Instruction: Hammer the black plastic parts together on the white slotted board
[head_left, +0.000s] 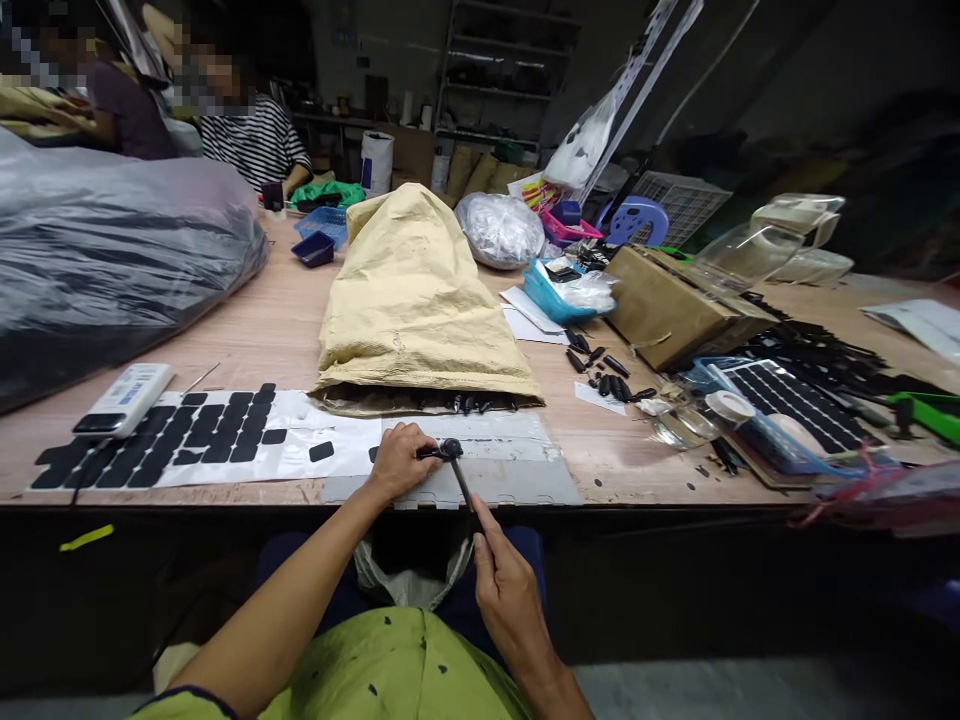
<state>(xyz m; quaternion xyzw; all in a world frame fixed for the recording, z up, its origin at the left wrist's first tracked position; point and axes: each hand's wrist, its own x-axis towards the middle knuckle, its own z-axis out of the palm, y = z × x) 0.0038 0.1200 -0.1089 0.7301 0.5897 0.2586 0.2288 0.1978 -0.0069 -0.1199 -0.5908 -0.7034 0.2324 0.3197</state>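
My left hand (403, 462) pinches a small black part (429, 453) against the grey mat (517, 470) at the table's front edge. My right hand (506, 585) is closed round a thin dark-shafted tool (463, 488), its shaft slanting up and left. At the shaft's far end, a rounded black piece (451, 449) meets the part; I cannot tell whether it belongs to the tool. Just beyond, a large tan sack (420, 300) lies with its mouth towards me, and several black pieces (469, 404) show inside.
To the left lie a sheet of black stickers (240, 425), a white device (124, 400) and a big grey plastic bag (112, 250). A cardboard box (675, 305), a blue basket (566, 292) and loose black parts (615, 387) are on the right. A person in stripes (251, 140) sits opposite.
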